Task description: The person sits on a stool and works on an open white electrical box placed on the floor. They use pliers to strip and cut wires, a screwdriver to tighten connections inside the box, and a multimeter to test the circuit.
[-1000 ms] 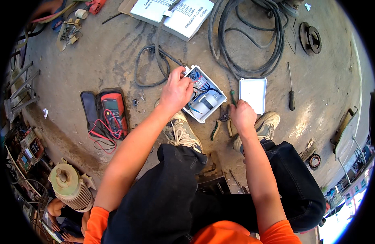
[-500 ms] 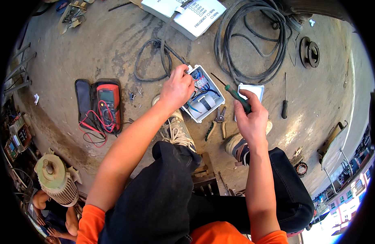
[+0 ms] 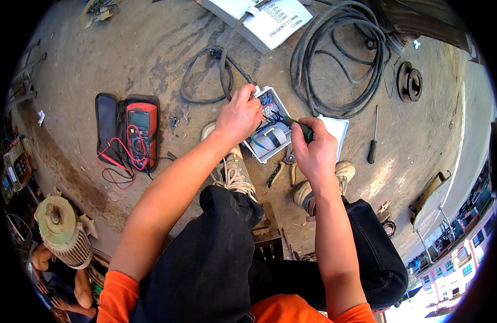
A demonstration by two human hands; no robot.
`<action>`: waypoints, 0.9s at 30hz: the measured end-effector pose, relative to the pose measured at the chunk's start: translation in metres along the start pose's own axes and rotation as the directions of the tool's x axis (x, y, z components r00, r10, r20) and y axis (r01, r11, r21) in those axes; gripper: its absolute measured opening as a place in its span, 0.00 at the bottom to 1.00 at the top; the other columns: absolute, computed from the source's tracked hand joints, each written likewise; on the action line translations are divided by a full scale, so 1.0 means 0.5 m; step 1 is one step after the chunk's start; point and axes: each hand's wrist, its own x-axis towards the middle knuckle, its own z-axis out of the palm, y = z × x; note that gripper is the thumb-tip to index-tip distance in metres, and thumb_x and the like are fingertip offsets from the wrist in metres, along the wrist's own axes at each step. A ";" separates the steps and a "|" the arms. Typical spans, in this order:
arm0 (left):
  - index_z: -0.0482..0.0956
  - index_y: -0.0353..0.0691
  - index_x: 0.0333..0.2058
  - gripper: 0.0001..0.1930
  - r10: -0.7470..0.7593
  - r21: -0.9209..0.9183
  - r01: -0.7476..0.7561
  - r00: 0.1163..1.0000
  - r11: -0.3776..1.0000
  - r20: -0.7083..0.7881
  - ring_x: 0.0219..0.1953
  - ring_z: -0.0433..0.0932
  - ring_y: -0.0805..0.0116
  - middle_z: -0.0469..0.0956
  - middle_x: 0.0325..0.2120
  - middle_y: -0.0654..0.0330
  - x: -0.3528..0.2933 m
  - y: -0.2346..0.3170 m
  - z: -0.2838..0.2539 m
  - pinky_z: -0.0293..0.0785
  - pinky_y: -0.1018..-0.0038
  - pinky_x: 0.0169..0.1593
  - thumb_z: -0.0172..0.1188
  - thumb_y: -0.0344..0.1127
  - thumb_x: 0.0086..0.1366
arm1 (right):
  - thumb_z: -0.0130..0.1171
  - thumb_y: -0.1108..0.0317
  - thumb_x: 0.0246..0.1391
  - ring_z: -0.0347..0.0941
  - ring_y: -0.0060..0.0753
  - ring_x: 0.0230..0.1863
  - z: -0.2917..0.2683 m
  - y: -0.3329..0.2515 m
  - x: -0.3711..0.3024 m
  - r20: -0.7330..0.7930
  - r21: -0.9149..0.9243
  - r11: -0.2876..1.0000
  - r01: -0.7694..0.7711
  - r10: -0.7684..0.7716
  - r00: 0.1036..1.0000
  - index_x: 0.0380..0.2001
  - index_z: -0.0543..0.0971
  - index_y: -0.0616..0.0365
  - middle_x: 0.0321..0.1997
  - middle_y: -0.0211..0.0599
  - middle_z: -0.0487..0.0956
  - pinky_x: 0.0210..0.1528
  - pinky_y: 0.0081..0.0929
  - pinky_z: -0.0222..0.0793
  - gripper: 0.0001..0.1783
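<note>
A white electrical box (image 3: 281, 100) lies open on the ground between my feet, with blue wires, a terminal block (image 3: 270, 112) and a pale cylindrical capacitor (image 3: 270, 138) inside. My left hand (image 3: 239, 114) is closed on the box's upper left edge, fingers bent by the cable entry. In my right hand (image 3: 318, 152) is a green-handled screwdriver (image 3: 304, 131), pointing left into the box near the terminal block. Its tip is hard to make out among the wires. A white lid (image 3: 337, 131) lies just right of the box, partly behind my right hand. Pliers (image 3: 277, 174) rest below the box.
A red multimeter (image 3: 138, 129) in its black case lies left, by loose screws (image 3: 175, 121). A coiled black cable (image 3: 302, 70) and a white carton (image 3: 259, 32) are beyond. Another screwdriver (image 3: 372, 152) lies right. A motor (image 3: 65, 231) and another person's arms (image 3: 82, 290) are lower left.
My right hand has moved left, bringing the screwdriver from beside the box to over its inside. My left hand stays at the box edge. The view has shifted slightly.
</note>
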 end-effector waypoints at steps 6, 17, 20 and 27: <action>0.78 0.33 0.28 0.07 -0.010 -0.014 0.010 1.000 1.000 0.004 0.44 0.79 0.55 0.73 0.47 0.53 0.000 0.002 0.000 0.80 0.62 0.41 0.67 0.29 0.56 | 0.67 0.66 0.56 0.82 0.51 0.28 -0.001 -0.008 0.003 0.034 -0.005 1.000 -0.017 0.017 0.999 0.37 0.80 0.61 0.28 0.50 0.83 0.32 0.38 0.77 0.10; 0.78 0.34 0.30 0.07 -0.002 -0.017 0.003 0.999 1.000 0.036 0.47 0.78 0.54 0.71 0.46 0.54 0.002 0.000 0.003 0.83 0.60 0.39 0.64 0.30 0.56 | 0.64 0.62 0.59 0.81 0.57 0.29 0.004 -0.032 0.038 0.198 -0.240 0.951 0.197 -0.151 0.968 0.32 0.76 0.62 0.27 0.51 0.82 0.33 0.47 0.76 0.13; 0.78 0.35 0.30 0.06 -0.015 0.002 0.015 0.999 1.000 0.028 0.47 0.78 0.54 0.71 0.45 0.54 -0.005 -0.003 0.002 0.82 0.60 0.39 0.64 0.31 0.56 | 0.63 0.61 0.60 0.80 0.59 0.28 -0.003 -0.066 0.053 0.286 -0.353 0.924 0.149 -0.046 0.957 0.30 0.74 0.62 0.26 0.53 0.81 0.32 0.50 0.76 0.15; 0.78 0.35 0.30 0.07 -0.018 -0.007 0.018 0.999 1.000 0.048 0.48 0.77 0.54 0.71 0.46 0.54 -0.002 -0.001 0.001 0.82 0.59 0.40 0.65 0.31 0.56 | 0.59 0.66 0.61 0.80 0.58 0.29 -0.013 -0.044 0.091 0.316 -0.273 0.802 0.532 -0.448 0.837 0.31 0.74 0.61 0.26 0.52 0.81 0.32 0.50 0.75 0.10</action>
